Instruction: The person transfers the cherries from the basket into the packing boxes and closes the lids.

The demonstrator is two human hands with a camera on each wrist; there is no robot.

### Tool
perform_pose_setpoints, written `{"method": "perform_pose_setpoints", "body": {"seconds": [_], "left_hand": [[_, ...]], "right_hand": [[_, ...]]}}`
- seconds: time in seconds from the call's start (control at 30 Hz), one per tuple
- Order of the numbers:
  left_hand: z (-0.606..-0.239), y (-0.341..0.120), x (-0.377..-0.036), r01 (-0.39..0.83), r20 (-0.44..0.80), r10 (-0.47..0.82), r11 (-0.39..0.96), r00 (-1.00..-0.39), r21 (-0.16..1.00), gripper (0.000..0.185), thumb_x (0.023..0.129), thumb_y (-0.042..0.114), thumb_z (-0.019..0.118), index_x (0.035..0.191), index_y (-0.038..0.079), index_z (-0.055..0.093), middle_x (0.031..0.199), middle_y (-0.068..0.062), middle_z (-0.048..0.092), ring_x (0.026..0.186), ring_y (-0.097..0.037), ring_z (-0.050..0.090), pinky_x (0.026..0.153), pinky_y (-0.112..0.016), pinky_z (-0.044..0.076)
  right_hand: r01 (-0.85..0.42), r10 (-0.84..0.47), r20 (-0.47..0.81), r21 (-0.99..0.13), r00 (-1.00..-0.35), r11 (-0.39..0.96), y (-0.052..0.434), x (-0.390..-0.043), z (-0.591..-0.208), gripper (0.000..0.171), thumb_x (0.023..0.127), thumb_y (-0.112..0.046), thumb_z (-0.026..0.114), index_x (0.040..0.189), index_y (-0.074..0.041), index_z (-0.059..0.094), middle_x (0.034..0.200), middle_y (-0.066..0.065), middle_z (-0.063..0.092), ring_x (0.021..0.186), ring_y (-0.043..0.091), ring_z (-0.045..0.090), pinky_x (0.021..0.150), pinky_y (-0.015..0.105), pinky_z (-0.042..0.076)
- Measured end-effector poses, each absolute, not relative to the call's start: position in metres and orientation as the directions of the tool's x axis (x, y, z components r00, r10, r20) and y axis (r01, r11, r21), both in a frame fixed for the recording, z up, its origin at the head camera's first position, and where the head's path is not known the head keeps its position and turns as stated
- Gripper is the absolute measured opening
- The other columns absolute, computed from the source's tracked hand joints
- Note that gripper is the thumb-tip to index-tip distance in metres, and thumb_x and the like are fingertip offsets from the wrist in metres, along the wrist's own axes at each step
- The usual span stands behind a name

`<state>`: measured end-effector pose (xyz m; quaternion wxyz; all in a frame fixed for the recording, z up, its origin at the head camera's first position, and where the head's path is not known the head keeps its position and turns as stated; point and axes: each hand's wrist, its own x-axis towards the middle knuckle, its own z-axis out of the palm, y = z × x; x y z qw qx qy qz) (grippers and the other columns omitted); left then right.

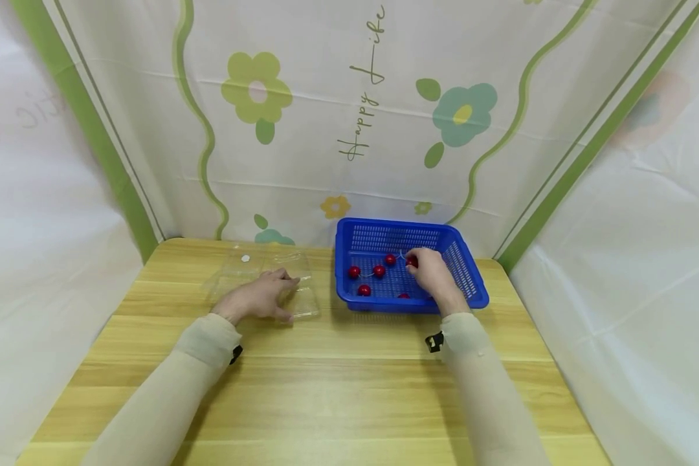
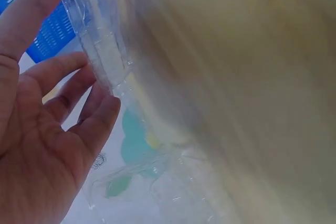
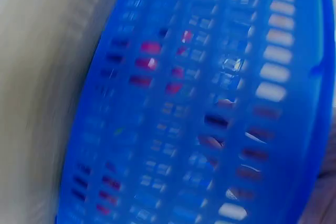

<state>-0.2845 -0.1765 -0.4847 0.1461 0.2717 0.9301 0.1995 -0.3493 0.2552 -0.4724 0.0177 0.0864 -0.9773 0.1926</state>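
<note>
In the head view my right hand (image 1: 435, 275) reaches over the front rim into a blue plastic basket (image 1: 410, 224), its fingertips pinching a red cherry (image 1: 412, 261). Several more shiny red cherries (image 1: 378, 271) with thin pale stems lie on the basket floor. The right wrist view shows the slotted basket wall (image 3: 299, 51), with red patches behind it and the fingers mostly hidden. My left hand (image 1: 262, 295) lies over a clear plastic container (image 1: 305, 301) with compartments, thumb spread from the fingers. Up close, the left fingertips (image 2: 107, 106) touch the container's edge (image 2: 107, 56).
Both items stand on a light wood-grain table (image 1: 326, 395), the container left of the basket. A white sticker (image 1: 245, 258) shows on the container's far left part. A flower-printed curtain (image 1: 338, 116) hangs behind the table, with white sheets at both sides.
</note>
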Motion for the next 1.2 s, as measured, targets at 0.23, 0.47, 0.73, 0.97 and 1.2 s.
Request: {"method": "perform_pose_setpoints", "body": {"seconds": [0.23,0.47,0.73,0.97,1.2], "left_hand": [[-0.486,-0.177,-0.282,0.435,-0.131,0.558,0.755,-0.819,0.491,0.097,0.095,0.026,0.101,0.171,-0.007,0.051,0.151,-0.024,0.062,0.133,-0.039,0.062,0.122,-0.061,0.060],[-0.488,-0.180,-0.281,0.454,-0.105,0.570,0.740,-0.815,0.497,0.096,0.094,0.025,0.101,0.170,-0.009,0.052,0.148,-0.026,0.063,0.128,-0.038,0.063,0.118,-0.060,0.062],[-0.490,-0.182,-0.284,0.461,-0.110,0.578,0.739,-0.809,0.492,0.095,0.096,0.025,0.100,0.171,-0.009,0.051,0.150,-0.026,0.062,0.130,-0.040,0.062,0.118,-0.061,0.062],[-0.490,-0.180,-0.285,0.437,-0.120,0.560,0.748,-0.820,0.500,0.096,0.095,0.027,0.101,0.171,-0.006,0.052,0.150,-0.024,0.062,0.131,-0.038,0.061,0.119,-0.061,0.061],[-0.489,-0.181,-0.284,0.430,-0.120,0.554,0.750,-0.824,0.503,0.095,0.095,0.028,0.101,0.171,-0.005,0.054,0.146,-0.023,0.063,0.127,-0.036,0.062,0.116,-0.059,0.061]], "right_hand": [[-0.247,-0.207,0.141,-0.416,-0.968,0.875,0.216,-0.322,-0.451,0.031,0.114,-0.006,0.076,0.143,0.003,0.079,0.143,0.026,0.079,0.130,0.043,0.078,0.109,0.057,0.068],[-0.319,-0.261,0.191,-0.413,-0.946,0.853,0.183,-0.306,-0.441,0.032,0.113,-0.005,0.077,0.144,0.002,0.079,0.140,0.024,0.080,0.127,0.040,0.079,0.108,0.054,0.070],[-0.406,-0.342,0.223,-0.412,-0.913,0.816,0.144,-0.291,-0.436,0.034,0.112,-0.005,0.078,0.146,0.001,0.079,0.144,0.020,0.081,0.133,0.036,0.080,0.111,0.049,0.070],[-0.490,-0.420,0.256,-0.381,-0.871,0.784,0.112,-0.282,-0.439,0.029,0.112,-0.006,0.078,0.141,-0.001,0.081,0.142,0.017,0.082,0.134,0.034,0.080,0.115,0.047,0.069],[-0.587,-0.523,0.268,-0.338,-0.809,0.735,0.087,-0.276,-0.443,0.023,0.110,0.000,0.078,0.133,0.000,0.083,0.135,0.016,0.084,0.128,0.037,0.081,0.114,0.050,0.069]]}}
